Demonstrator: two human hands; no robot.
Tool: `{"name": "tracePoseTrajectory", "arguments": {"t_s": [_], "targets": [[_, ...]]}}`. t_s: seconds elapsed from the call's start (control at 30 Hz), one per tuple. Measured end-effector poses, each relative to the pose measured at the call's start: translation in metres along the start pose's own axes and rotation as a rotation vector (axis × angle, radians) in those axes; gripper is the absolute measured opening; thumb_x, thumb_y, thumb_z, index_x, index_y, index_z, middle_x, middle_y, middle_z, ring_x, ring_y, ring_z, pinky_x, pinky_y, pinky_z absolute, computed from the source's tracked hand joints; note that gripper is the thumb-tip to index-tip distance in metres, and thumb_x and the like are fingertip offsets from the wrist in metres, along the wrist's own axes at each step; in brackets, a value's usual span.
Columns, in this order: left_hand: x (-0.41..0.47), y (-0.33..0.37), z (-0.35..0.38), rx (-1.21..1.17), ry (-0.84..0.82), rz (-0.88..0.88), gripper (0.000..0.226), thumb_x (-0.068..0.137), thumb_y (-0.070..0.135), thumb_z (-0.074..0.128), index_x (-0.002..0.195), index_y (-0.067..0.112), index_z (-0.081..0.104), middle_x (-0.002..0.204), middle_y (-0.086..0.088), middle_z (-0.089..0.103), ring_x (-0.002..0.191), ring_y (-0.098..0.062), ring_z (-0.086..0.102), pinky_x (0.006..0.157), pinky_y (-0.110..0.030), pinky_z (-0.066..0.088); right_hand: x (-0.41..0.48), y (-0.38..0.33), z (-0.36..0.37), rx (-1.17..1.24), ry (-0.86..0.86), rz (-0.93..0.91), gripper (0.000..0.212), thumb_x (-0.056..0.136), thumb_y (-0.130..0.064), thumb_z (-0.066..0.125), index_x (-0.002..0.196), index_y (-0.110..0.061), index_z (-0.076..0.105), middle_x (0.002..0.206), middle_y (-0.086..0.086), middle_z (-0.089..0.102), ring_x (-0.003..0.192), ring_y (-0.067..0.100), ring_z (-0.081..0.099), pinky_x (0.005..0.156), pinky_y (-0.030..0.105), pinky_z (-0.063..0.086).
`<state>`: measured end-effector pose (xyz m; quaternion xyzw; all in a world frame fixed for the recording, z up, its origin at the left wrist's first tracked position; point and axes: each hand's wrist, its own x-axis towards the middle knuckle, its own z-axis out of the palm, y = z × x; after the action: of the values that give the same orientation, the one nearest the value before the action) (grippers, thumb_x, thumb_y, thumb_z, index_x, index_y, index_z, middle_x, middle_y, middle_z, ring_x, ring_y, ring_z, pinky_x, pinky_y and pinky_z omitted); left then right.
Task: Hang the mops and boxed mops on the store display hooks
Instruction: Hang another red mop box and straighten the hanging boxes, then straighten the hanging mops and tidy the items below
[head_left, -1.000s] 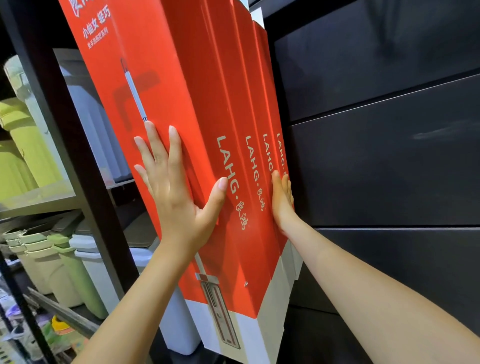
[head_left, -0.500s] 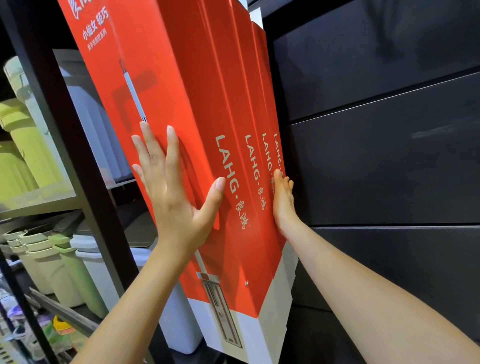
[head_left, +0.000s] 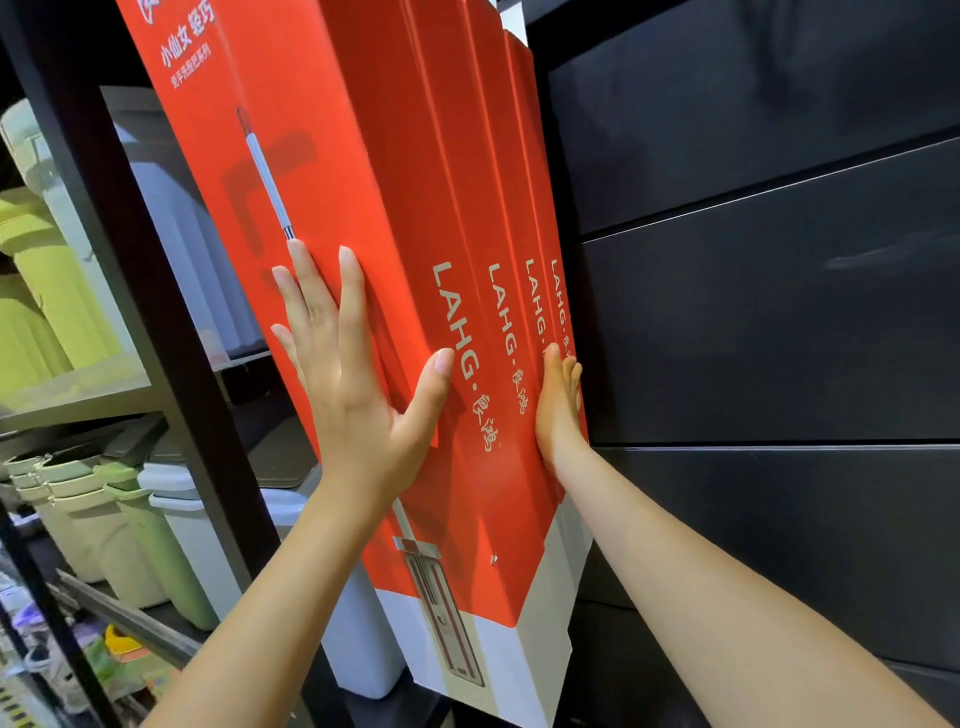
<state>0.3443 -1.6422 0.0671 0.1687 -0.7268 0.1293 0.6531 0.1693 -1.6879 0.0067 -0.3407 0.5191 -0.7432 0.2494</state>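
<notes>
Against dark wall panels (head_left: 779, 322), red boxed mops (head_left: 363, 156) sit sandwiched between both hands: left hand (head_left: 353, 395) flat on the front face, right hand (head_left: 558, 405) flat on the wall-side face, fingers straight.

Four red mop boxes (head_left: 470, 208) are lined up side by side. Each one's narrow side carries the brand "LAHG" in pale capitals running down the box, followed by a dot and the characters 良鸿. On the nearest box (head_left: 332, 156) the whole line reads clearly. On the boxes to the right of the nearest box the same lettering grows narrower, and the farthest shows it only in part. Near the top of the nearest box's broad face stands white Chinese text, 小仙女 轻巧. Below it runs a smaller line too fine to read with certainty.
</notes>
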Motion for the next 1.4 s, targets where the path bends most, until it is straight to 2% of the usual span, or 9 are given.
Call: {"name": "tracePoseTrajectory", "arguments": {"t_s": [0.33,0.43,0.5,0.67,0.87,1.0,1.2,1.3,1.4], "targets": [[-0.004,0.001,0.001,-0.028,0.001,-0.037,0.08,0.095,0.056,0.042,0.153,0.008,0.015,0.161,-0.023,0.004,0.15,-0.036,-0.005,0.119,-0.052,-0.007,-0.037,0.009,0.006,0.056,-0.025,-0.041,0.074,0.095,-0.068,0.014,0.155,-0.029,-0.004,0.163,-0.013,-0.007,0.151,0.011,-0.007,0.123,0.047,-0.001],[-0.004,0.001,-0.001,-0.043,-0.002,-0.055,0.08,0.095,0.053,0.043,0.153,0.007,0.015,0.161,-0.024,0.002,0.15,-0.036,-0.006,0.118,-0.052,-0.008,-0.042,0.015,0.005,0.151,-0.095,0.046,0.107,0.066,-0.098,0.022,0.155,-0.04,0.005,0.163,-0.015,0.009,0.151,0.012,0.009,0.122,0.051,0.01],[-0.005,0.001,-0.003,-0.036,-0.01,-0.061,0.079,0.094,0.05,0.045,0.153,0.007,0.016,0.162,-0.023,0.003,0.15,-0.036,-0.006,0.118,-0.053,-0.007,-0.043,0.022,0.003,0.226,-0.107,0.086,0.118,0.053,-0.104,0.027,0.153,-0.044,0.012,0.161,-0.015,0.02,0.149,0.014,0.019,0.12,0.053,0.017],[-0.011,0.004,-0.002,-0.015,-0.045,-0.036,0.077,0.095,0.05,0.046,0.154,0.01,0.016,0.161,-0.024,0.003,0.15,-0.038,-0.006,0.117,-0.061,-0.005,-0.079,0.013,0.01,0.033,-0.031,-0.082,0.069,0.098,-0.064,0.015,0.156,-0.028,0.001,0.163,-0.015,-0.001,0.15,0.007,-0.001,0.124,0.042,0.002],[-0.016,0.002,-0.006,0.016,-0.088,-0.028,0.078,0.096,0.054,0.042,0.155,0.013,0.013,0.162,-0.02,-0.001,0.15,-0.037,-0.01,0.116,-0.058,-0.008,-0.094,0.02,0.012,-0.011,0.008,-0.106,0.073,0.096,-0.068,0.015,0.155,-0.03,-0.007,0.162,-0.017,-0.01,0.149,0.004,-0.01,0.124,0.044,0.0],[-0.027,-0.001,-0.01,0.046,-0.146,-0.013,0.08,0.095,0.056,0.042,0.155,0.012,0.012,0.163,-0.016,-0.002,0.15,-0.027,-0.013,0.116,-0.061,-0.006,-0.108,0.024,0.017,0.007,0.018,-0.075,0.09,0.083,-0.083,0.016,0.154,-0.033,-0.009,0.162,-0.017,-0.01,0.15,0.006,-0.007,0.123,0.048,0.005],[-0.057,-0.002,-0.023,0.063,-0.238,-0.004,0.082,0.093,0.053,0.046,0.156,0.013,0.011,0.163,-0.009,-0.005,0.15,-0.027,-0.013,0.117,-0.061,-0.005,-0.141,0.022,0.001,-0.092,0.058,-0.015,0.068,0.1,-0.059,0.014,0.156,-0.026,-0.004,0.163,-0.012,-0.01,0.15,0.007,-0.007,0.121,0.035,-0.003],[-0.075,0.004,-0.028,0.051,-0.28,0.027,0.083,0.093,0.05,0.049,0.155,0.014,0.008,0.163,-0.007,-0.006,0.15,-0.028,-0.011,0.117,-0.061,-0.004,-0.156,0.022,-0.019,-0.207,0.145,-0.008,0.068,0.1,-0.059,0.016,0.157,-0.026,-0.001,0.164,-0.01,-0.008,0.15,0.009,-0.01,0.122,0.04,-0.002],[-0.095,0.021,-0.027,0.057,-0.34,0.121,0.078,0.091,0.044,0.053,0.154,0.012,0.02,0.163,-0.014,0.007,0.151,-0.031,-0.002,0.118,-0.058,-0.001,-0.174,0.022,-0.05,-0.488,0.244,0.02,0.07,0.101,-0.057,0.02,0.157,-0.023,-0.003,0.165,-0.003,-0.008,0.151,0.016,-0.009,0.121,0.043,0.001]]}}
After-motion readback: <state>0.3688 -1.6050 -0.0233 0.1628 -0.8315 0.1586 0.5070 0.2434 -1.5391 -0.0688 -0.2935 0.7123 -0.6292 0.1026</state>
